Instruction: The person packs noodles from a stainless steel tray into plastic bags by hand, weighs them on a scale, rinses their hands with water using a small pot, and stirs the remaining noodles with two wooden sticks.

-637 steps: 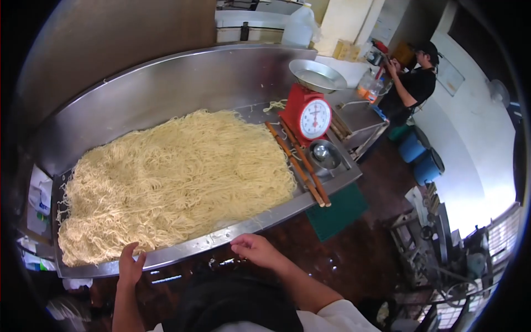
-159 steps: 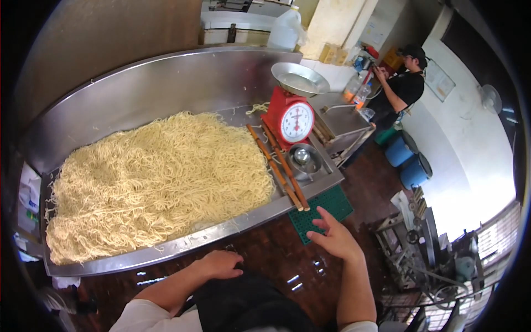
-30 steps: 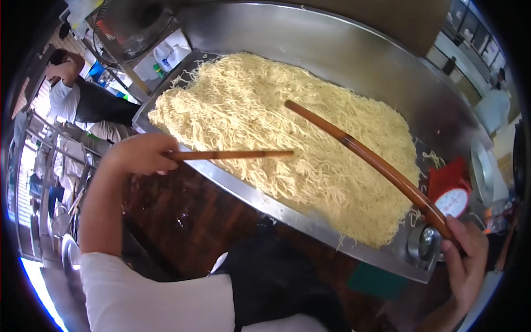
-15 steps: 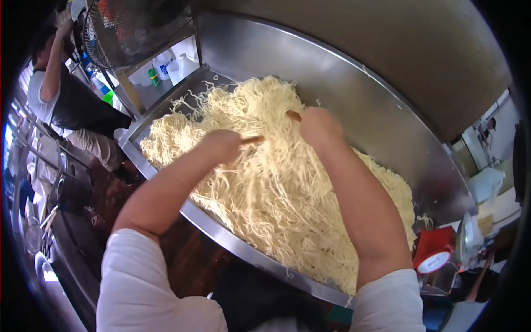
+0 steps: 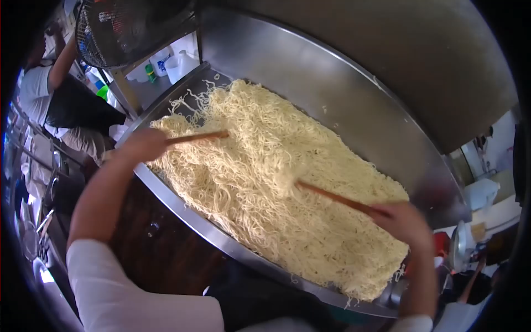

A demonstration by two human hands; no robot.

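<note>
A broad heap of pale yellow noodles is spread along a stainless steel tray with a tall back wall. My left hand is wrapped round a brown wooden stick over the left end of the heap; its tip points right, above or against the noodles. Over the right part, my right hand grips a second wooden stick. That one slants up to the left, its tip at the middle of the noodles. Both hands are slightly blurred.
At the upper left stand a large fan and a shelf with a white jug. Another person in a dark apron is at the far left. A red scale stands past the tray's right end.
My hands have moved apart, the left one out to the left and the right one down to the right. The lifted noodles have dropped, and the heap lies flatter and wider.
</note>
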